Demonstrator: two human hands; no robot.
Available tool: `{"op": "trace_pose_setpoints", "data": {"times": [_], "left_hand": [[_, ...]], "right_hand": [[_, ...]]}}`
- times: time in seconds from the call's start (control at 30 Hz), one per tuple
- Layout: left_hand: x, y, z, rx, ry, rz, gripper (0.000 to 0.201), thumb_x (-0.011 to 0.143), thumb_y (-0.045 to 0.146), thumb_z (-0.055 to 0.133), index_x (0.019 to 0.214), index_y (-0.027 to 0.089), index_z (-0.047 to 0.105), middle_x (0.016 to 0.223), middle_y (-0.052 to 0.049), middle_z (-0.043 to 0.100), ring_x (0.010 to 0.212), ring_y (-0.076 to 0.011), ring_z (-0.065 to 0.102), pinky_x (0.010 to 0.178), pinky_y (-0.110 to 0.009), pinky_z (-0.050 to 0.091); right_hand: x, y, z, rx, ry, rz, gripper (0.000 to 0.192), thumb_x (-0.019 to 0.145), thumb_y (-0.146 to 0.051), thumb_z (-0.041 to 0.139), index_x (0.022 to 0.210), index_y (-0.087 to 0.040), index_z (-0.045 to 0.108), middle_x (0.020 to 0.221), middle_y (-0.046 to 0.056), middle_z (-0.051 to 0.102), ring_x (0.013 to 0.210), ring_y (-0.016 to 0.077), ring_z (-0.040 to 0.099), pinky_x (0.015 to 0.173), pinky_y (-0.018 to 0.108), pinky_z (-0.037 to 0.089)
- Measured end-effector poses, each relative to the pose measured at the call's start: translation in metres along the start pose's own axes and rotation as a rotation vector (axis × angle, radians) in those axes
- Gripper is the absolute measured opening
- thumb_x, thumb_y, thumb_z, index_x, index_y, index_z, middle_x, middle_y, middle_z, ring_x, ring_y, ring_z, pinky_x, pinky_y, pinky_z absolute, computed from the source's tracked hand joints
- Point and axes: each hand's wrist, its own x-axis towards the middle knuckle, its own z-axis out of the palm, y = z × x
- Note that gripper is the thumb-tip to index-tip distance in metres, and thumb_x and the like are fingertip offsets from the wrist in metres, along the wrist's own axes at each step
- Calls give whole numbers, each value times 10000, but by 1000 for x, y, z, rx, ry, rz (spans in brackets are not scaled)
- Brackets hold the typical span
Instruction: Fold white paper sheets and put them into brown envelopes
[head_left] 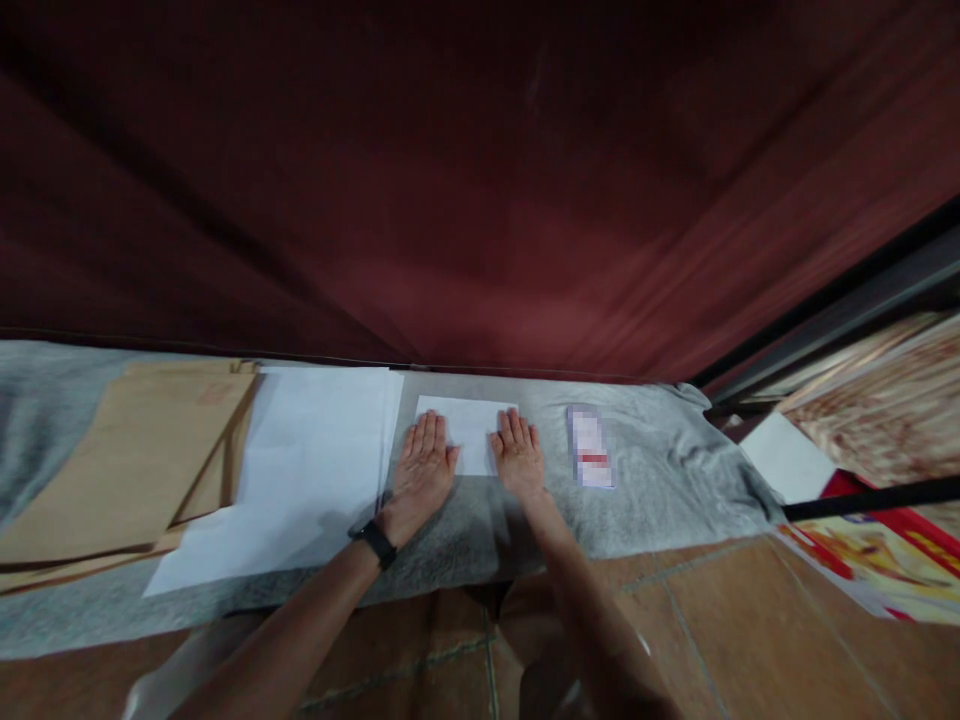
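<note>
A small white folded paper (469, 425) lies on a grey cloth (652, 470) that covers a low surface. My left hand (421, 470) rests flat on the paper's left edge, fingers together and stretched out. A black band is on that wrist. My right hand (517, 455) presses flat on the paper's right edge in the same way. Neither hand grips anything.
A stack of white sheets (300, 470) lies to the left, and beyond it brown envelopes (127, 470). A small printed card (591, 447) lies to the right. A dark red curtain (480, 200) hangs behind. Brown floor tiles (712, 620) and colourful printed sheets (885, 550) sit at the right.
</note>
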Motion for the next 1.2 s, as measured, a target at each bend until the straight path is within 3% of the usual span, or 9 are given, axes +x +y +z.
{"op": "trace_pose_setpoints", "data": {"times": [0.13,0.23,0.43,0.57,0.83,1.0,1.2], "left_hand": [[0,-2,-3,0,4,-26,623,1020,337,318,1545,2,345,1631,-219,303,1544,-292,245,1255,-483,234],[-1,0,-3,8,2,-37,621,1023,329,304,1544,-7,342,1633,-223,296,1545,-294,241,1260,-477,218],[-2,7,-8,1,-30,-12,588,999,224,287,1565,75,345,1661,-161,278,1569,-272,155,1276,-513,131],[-1,8,-14,62,-112,4,589,951,129,328,1532,86,408,1632,-178,346,1559,-281,204,1264,-527,166],[21,17,-14,30,-45,42,549,996,193,267,1490,66,469,1565,-184,459,1512,-269,336,1254,-514,204],[44,29,1,-55,-134,31,570,1034,318,244,1543,123,411,1597,-115,429,1528,-234,304,1256,-471,229],[41,12,4,42,-153,-7,605,1040,365,238,1561,85,364,1639,-127,338,1551,-241,238,1272,-454,156]], "right_hand": [[-2,14,-6,-30,41,96,527,1067,-312,352,1536,-81,418,1591,175,408,1478,294,388,1229,516,237],[-1,8,-12,-19,83,141,518,1067,-286,333,1488,-19,472,1582,213,410,1485,312,374,1237,511,222],[10,-43,-7,216,49,-190,524,1086,-330,291,1556,-124,391,1645,109,335,1527,209,303,1231,406,292],[14,-62,-1,232,-20,-246,493,1097,-361,293,1502,-158,486,1592,76,444,1506,190,345,1257,398,243],[17,-43,-5,184,-26,-157,488,1095,-314,268,1513,-170,475,1601,68,424,1502,208,356,1243,411,260],[12,-36,-1,105,-71,-203,554,1050,-257,376,1593,-163,316,1661,87,280,1533,235,291,1257,433,215],[11,-34,5,115,1,-113,502,1073,-331,347,1553,-203,415,1641,88,336,1511,257,340,1241,457,239]]}}
